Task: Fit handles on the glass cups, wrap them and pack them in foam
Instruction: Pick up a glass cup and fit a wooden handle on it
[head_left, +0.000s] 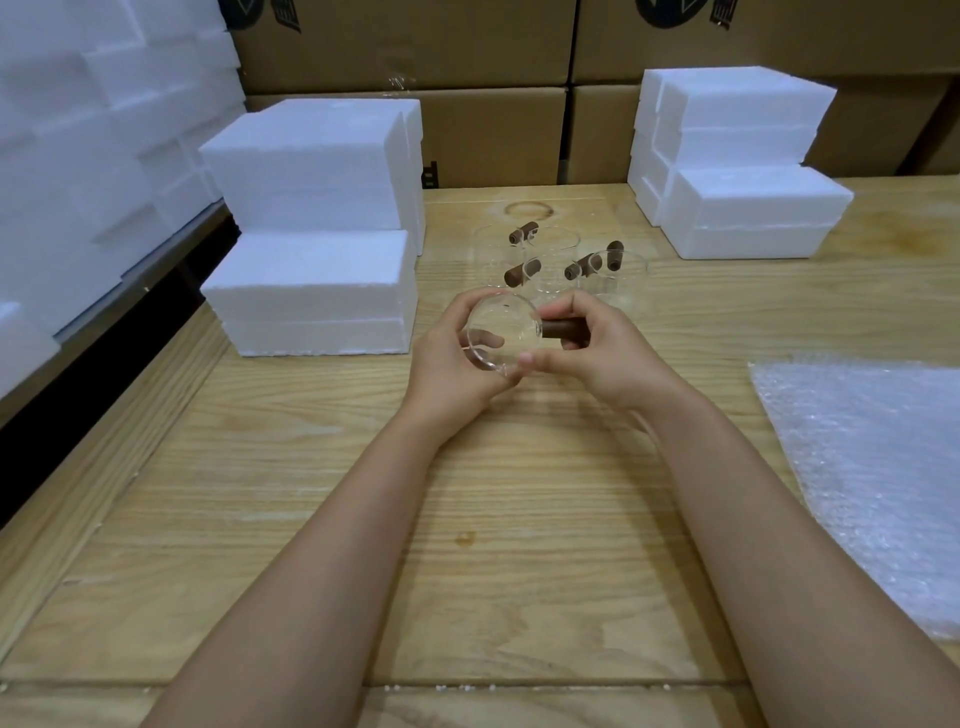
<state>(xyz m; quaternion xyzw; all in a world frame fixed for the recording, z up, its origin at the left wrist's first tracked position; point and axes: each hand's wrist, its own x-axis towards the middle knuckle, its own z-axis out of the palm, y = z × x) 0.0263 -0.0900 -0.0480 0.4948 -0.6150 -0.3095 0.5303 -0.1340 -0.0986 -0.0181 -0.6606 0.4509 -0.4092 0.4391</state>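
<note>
My left hand (447, 358) holds a clear glass cup (501, 332) above the wooden table, its mouth turned toward me and my fingers curled round its wall. A dark brown wooden handle (560, 328) sticks out from the cup's right side, and my right hand (592, 351) grips it, thumb tip touching the cup's lower rim. Behind my hands stand several more glass cups (618, 275) with brown handles (523, 232) fitted.
White foam blocks are stacked at the left (311, 244) and at the back right (737, 161). A bubble wrap sheet (872, 467) lies at the table's right edge. Cardboard boxes (493, 130) line the back. More foam (78, 156) is piled at the far left.
</note>
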